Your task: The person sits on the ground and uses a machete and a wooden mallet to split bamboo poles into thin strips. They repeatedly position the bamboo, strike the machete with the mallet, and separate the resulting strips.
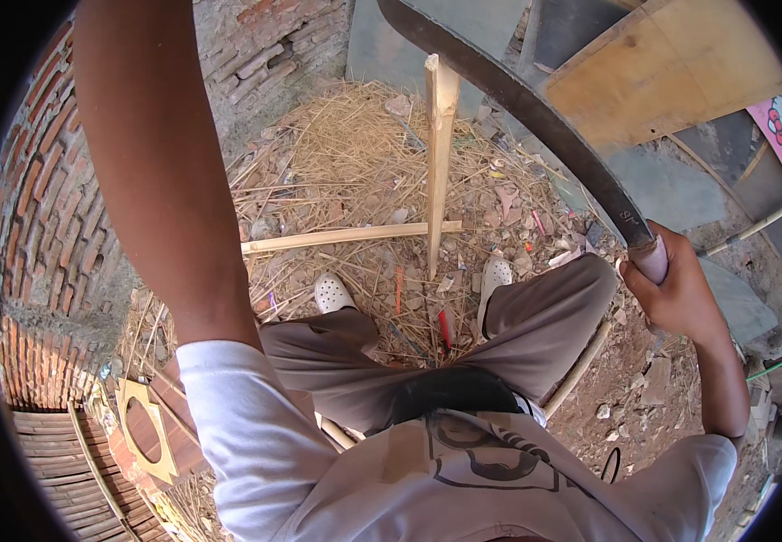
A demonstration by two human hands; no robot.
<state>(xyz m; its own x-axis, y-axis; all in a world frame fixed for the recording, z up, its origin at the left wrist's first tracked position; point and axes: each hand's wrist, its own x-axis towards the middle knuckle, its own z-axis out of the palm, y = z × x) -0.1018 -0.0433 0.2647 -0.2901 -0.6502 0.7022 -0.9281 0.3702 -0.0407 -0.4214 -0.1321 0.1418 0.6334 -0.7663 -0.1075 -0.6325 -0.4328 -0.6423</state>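
My right hand [678, 287] is wrapped round the pale handle of a machete [549, 122]. Its long, dark, curved blade reaches up and left to the top edge of the view, passing close to the top of a split wooden or bamboo stake [440, 154]. That stake stands upright between my feet, with a pale, raw upper end. My left forearm [160, 172] stretches up past the top edge, so the left hand lies outside the view. A long pale strip [346, 238] lies across the ground behind the stake's lower part.
Dry straw [341, 135] and rubble cover the ground ahead. A brick wall [56, 208] rises on the left, above a bamboo slat surface [65, 470]. Boards [671, 68] and grey sheets lean at the upper right. A board with a round hole [145, 429] sits at the lower left.
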